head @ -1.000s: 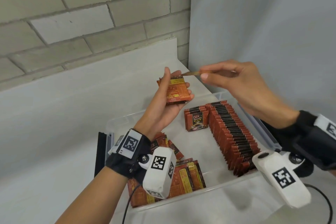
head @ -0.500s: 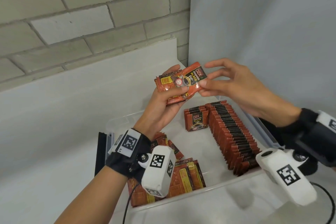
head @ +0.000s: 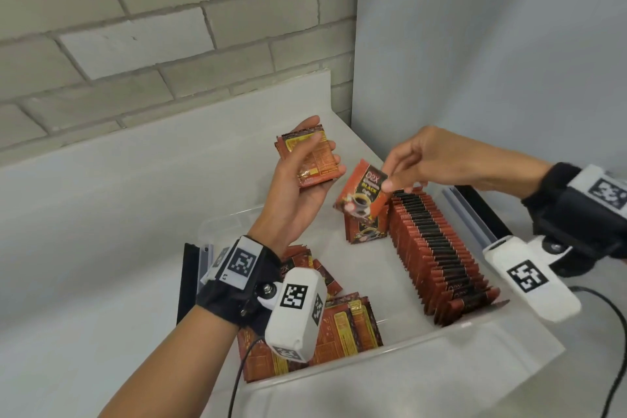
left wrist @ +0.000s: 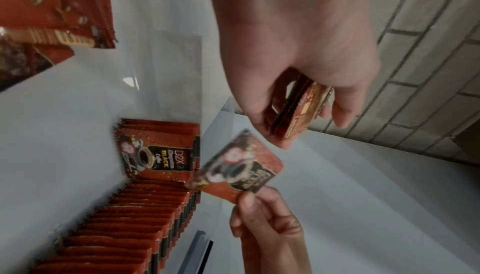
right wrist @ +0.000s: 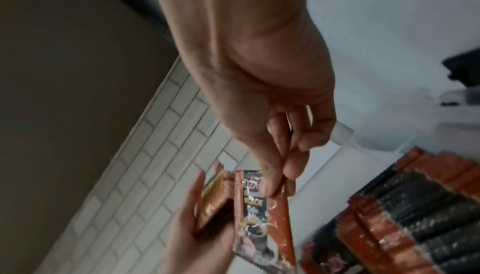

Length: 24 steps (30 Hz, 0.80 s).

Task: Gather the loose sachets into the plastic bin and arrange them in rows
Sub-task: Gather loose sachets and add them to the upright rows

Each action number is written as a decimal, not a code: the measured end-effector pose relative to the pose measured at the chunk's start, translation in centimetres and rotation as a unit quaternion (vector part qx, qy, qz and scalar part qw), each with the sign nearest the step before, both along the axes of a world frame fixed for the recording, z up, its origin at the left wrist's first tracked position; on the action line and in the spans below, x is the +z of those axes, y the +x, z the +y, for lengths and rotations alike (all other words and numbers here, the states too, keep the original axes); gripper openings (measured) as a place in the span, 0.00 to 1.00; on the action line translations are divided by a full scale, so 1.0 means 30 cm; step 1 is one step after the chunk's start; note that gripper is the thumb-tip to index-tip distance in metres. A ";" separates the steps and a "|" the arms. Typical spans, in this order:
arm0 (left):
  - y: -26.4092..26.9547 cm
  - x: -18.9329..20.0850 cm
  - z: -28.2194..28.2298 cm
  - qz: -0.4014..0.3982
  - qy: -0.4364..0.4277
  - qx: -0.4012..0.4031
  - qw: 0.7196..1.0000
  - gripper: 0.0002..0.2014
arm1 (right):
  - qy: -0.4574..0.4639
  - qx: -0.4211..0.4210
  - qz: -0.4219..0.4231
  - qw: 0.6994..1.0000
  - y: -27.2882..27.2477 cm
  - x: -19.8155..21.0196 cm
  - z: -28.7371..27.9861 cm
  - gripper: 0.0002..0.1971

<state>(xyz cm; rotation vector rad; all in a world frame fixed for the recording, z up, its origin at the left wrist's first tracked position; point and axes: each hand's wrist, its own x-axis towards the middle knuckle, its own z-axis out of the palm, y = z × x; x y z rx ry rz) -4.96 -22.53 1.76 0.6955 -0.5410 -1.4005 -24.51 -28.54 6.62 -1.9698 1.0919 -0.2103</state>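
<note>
- two hands are raised above the clear plastic bin [head: 400, 355], each holding sachets.
- left hand [head: 298, 180] is palm-up over the bin's far left part, thumb and fingers curled round a small stack of sachets [head: 310, 159], which shows its printed back face up.
- right hand [head: 437, 159] is over the bin's far end, thumb and forefinger pinching a single sachet [head: 361, 192] by its upper corner; the sachet hangs tilted, front face showing, just above the short row of sachets [head: 366, 231].
- that short row stands upright on the bin floor at the far end, touching the start of the long row of sachets [head: 437, 254].
- long row runs along the bin's right side from far end to near wall, sachets on edge and packed tight.
- loose sachets [head: 346, 329] lie flat in a heap at the bin's near left corner, partly hidden by the left wrist camera.
- bin sits on a white table [head: 101, 282], with a brick wall [head: 135, 27] beyond the bin's far side.
</note>
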 end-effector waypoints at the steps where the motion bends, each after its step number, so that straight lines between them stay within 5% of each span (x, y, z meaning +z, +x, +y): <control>1: -0.001 0.003 0.001 0.004 -0.001 0.005 1.000 0.15 | -0.031 0.020 0.028 0.999 0.010 -0.011 -0.002 0.03; 8: -0.009 0.012 0.005 0.026 0.008 -0.005 1.000 0.12 | -0.235 0.126 0.191 0.945 0.098 -0.068 0.007 0.04; 24: -0.009 0.015 0.008 0.043 -0.009 -0.011 0.999 0.15 | -0.273 0.184 0.327 0.886 0.136 -0.080 0.033 0.21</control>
